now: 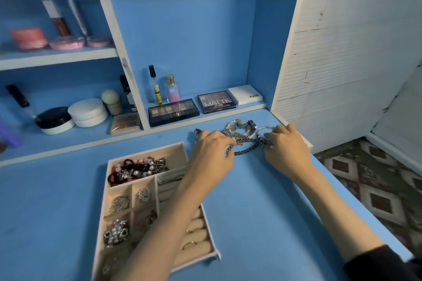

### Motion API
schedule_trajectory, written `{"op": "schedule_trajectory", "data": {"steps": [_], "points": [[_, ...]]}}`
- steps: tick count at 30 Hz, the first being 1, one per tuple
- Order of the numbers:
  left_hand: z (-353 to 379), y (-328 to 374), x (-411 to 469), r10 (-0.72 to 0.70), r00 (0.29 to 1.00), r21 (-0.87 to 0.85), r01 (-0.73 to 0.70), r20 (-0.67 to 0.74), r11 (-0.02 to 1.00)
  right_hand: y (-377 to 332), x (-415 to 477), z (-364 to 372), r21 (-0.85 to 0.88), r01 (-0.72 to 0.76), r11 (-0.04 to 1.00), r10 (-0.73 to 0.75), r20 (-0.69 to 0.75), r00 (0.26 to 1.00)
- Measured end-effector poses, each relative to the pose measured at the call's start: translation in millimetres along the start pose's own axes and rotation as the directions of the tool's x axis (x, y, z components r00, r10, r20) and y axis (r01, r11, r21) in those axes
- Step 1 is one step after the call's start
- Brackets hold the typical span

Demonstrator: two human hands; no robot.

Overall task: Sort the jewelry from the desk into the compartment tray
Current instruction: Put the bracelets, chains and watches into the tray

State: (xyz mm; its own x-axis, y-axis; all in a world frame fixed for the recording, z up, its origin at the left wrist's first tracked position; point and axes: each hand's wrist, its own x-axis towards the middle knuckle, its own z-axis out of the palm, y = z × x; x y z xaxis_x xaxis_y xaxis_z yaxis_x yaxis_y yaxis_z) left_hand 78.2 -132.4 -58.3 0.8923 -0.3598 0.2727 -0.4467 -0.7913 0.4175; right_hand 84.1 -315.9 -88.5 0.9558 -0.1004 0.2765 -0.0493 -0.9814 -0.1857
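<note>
— Where's the loose jewelry?
— The jewelry pile, silver bangles tangled with a dark beaded strand, sits far right on the blue worktop. The left hand pinches into it with curled fingers; the right hand curls over its right edge.
— The tray?
— The compartment tray, beige and velvety, lies near left, its long axis running near to far and leaning right.
— Writing?
— "MATTE" on one palette, "NUDES" on another palette.

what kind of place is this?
Probably a home vanity nook: a blue desk under shelves of makeup jars, eyeshadow palettes and a perfume bottle, plus a jewelry tray.
</note>
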Motion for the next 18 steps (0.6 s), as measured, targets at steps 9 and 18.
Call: {"op": "schedule_trajectory", "data": {"steps": [9,18], "points": [[21,6,5,0.141,0.988,0.156,-0.15,0.068,0.976,-2,-4,-1,0.244,-0.094,0.965,0.119,-0.09,0.989],[26,6,7,0.149,0.987,0.164,-0.156,0.052,0.974,-21,-8,-24,0.833,-0.065,0.549,0.359,-0.165,0.919]]}}
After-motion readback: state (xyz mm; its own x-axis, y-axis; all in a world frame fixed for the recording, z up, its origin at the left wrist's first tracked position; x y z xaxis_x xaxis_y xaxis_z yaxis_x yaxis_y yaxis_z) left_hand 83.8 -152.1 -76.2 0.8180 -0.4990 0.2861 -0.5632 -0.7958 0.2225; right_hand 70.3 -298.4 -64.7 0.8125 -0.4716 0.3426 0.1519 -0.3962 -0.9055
